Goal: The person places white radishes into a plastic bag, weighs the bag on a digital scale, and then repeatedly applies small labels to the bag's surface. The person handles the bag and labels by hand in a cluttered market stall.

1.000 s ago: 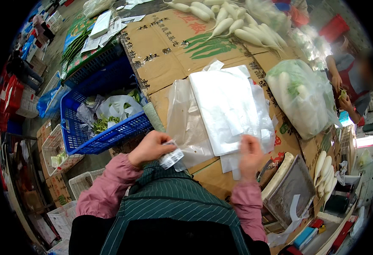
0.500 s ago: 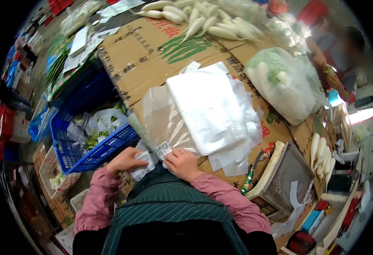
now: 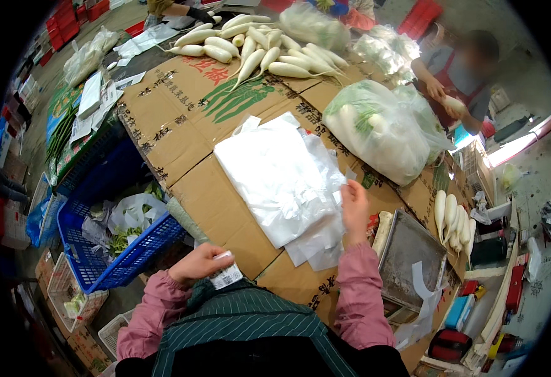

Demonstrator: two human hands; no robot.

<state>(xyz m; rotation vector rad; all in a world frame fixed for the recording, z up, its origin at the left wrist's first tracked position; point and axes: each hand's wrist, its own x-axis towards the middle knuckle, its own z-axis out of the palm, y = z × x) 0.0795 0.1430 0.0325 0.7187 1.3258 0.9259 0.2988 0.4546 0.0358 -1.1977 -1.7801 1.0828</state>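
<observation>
My left hand (image 3: 195, 265) is closed around a small wad of white printed labels (image 3: 226, 276), just above my green striped apron (image 3: 244, 308). To the right, my right hand (image 3: 355, 210) reaches the edge of a pile of thin plastic bags (image 3: 275, 182) on the cardboard-covered table. Its fingers are bent together at a bag's edge, and the fingertips are partly hidden. A large clear bag of white radishes (image 3: 382, 135) stands beyond that hand. Past my right wrist lie a long pale piece (image 3: 382, 232) and a dark metal-topped box (image 3: 413, 248).
White radishes (image 3: 256, 50) are heaped at the table's far side, with several more (image 3: 454, 217) at the right. A blue crate (image 3: 124, 264) with greens and bags stands at the left. A co-worker (image 3: 464, 81) holds a radish at the far right. A tool box (image 3: 470, 320) is near right.
My right hand has left the label on a clear bag near my left hand and moved right to the pile's edge. That clear bag no longer spreads out at the pile's left. My left hand keeps its labels.
</observation>
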